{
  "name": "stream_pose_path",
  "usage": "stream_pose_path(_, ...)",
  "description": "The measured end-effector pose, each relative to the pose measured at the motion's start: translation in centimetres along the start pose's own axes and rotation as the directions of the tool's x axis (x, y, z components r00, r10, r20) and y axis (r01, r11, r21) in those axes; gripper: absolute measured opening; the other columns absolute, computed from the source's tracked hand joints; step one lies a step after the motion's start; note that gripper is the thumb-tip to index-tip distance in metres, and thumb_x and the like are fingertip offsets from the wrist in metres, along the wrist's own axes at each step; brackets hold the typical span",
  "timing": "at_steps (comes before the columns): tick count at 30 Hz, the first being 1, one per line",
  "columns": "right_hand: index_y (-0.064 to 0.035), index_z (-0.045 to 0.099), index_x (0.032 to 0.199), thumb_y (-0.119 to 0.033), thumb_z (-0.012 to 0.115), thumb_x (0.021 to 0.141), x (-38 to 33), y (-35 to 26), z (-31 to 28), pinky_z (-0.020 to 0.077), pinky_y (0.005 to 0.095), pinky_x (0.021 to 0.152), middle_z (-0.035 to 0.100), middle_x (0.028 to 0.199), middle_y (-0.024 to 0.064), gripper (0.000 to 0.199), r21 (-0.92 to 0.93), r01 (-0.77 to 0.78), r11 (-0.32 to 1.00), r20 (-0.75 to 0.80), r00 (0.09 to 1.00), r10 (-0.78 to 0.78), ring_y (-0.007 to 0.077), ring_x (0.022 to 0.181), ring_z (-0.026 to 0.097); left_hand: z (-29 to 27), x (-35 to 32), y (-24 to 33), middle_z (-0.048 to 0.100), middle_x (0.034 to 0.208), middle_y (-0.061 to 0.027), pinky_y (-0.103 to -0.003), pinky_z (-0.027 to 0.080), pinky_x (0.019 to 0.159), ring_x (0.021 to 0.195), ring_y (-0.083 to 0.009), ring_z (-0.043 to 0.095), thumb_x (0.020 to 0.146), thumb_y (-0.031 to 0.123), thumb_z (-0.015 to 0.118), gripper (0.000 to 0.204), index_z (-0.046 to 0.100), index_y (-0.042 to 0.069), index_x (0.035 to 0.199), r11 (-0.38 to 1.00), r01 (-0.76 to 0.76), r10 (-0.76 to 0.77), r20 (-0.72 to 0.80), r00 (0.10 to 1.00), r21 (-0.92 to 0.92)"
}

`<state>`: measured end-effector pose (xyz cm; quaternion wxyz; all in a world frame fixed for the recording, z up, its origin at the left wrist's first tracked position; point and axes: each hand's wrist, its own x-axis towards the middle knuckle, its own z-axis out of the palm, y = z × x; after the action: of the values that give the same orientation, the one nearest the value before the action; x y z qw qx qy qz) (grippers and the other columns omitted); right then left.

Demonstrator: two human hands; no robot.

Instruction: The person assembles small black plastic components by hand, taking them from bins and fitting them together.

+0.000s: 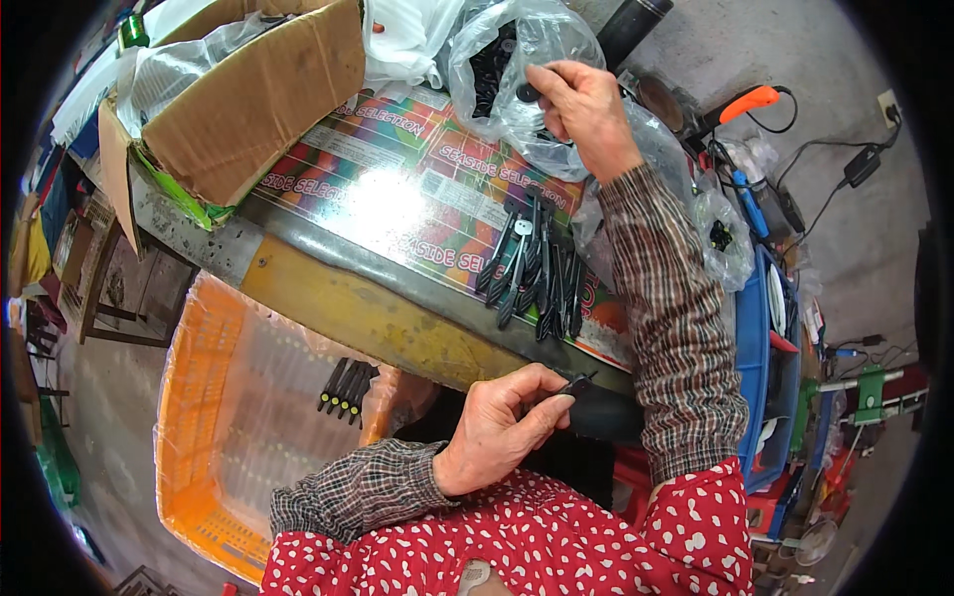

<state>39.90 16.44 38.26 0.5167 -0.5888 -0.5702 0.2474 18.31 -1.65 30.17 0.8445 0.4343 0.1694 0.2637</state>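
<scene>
Black small cap [527,93] pinched between right hand [586,104] fingers [549,75], at the mouth of a clear plastic bag [517,70] of black parts. Left hand [502,422] fingers clamped on a black pen-like piece [576,383] at the tabletop [397,199] edge. Black pieces [537,268] heaped on tabletop; orange crate [214,397] below.

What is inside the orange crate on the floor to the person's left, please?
The orange crate is lined with clear plastic film. On it lies a small bundle of black pen-like parts with light tips. Glare on the film hides whatever lies beneath it.
</scene>
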Motion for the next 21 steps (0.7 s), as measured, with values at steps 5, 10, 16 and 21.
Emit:
stream_pose_path(5, 0.0041, 0.063, 0.083, -0.021, 0.065, 0.085, -7.1, -3.3, -2.0, 0.0324, 0.0198, 0.037, 0.054, 0.06, 0.0012, 0.026, 0.02, -0.117, 0.993, 0.035, 0.993, 0.117, 0.0039, 0.042, 0.043, 0.2, -0.2, 0.3, 0.061, 0.074, -0.0051, -0.018, 0.038, 0.047, 0.055, -0.0044, 0.05, 0.09, 0.005, 0.056, 0.01, 0.056, -0.002, 0.097, 0.999, -0.004, 0.002, -0.03, 1.0, -0.047)
stream_pose_path(10, 0.003, 0.061, 0.083, -0.019, 0.065, 0.086, -14.6, -5.6, -3.7, 0.0317, 0.0183, 0.036, 0.055, 0.059, 0.0012, 0.023, 0.027, -0.243, 0.97, -0.016, 0.97, 0.244, 0.003, 0.041, 0.044, 0.4, -0.7, 0.1, 0.062, 0.075, -0.0058, -0.017, 0.038, 0.045, 0.054, -0.005, 0.05, 0.09, 0.005, 0.057, 0.011, 0.056, 0.0, 0.099, 0.996, 0.009, -0.011, -0.033, 0.999, -0.089)
stream_pose_path(16, 0.001, 0.059, 0.082, -0.016, 0.064, 0.086, -21.8, -6.0, -4.3, 0.0318, 0.0173, 0.034, 0.058, 0.065, 0.0035, 0.018, 0.133, -0.357, 0.925, -0.056, 0.929, 0.367, 0.0043, 0.044, 0.047, 1.1, -1.4, 0.2, 0.062, 0.074, -0.0047, -0.016, 0.037, 0.045, 0.053, -0.0047, 0.049, 0.091, 0.01, 0.056, 0.011, 0.056, 0.001, 0.097, 0.996, 0.066, -0.067, -0.013, 0.998, -0.065)
stream_pose_path(21, 0.0009, 0.058, 0.084, -0.013, 0.065, 0.086, -25.5, -5.1, -4.4, 0.0343, 0.0182, 0.033, 0.058, 0.068, 0.0038, 0.016, 0.237, -0.39, 0.89, -0.104, 0.9, 0.423, 0.0051, 0.046, 0.049, 1.8, -1.5, -0.6, 0.061, 0.073, -0.0048, -0.017, 0.036, 0.044, 0.052, -0.0054, 0.048, 0.091, 0.01, 0.056, 0.011, 0.056, 0.0, 0.096, 0.989, 0.134, -0.134, 0.003, 0.991, -0.068)
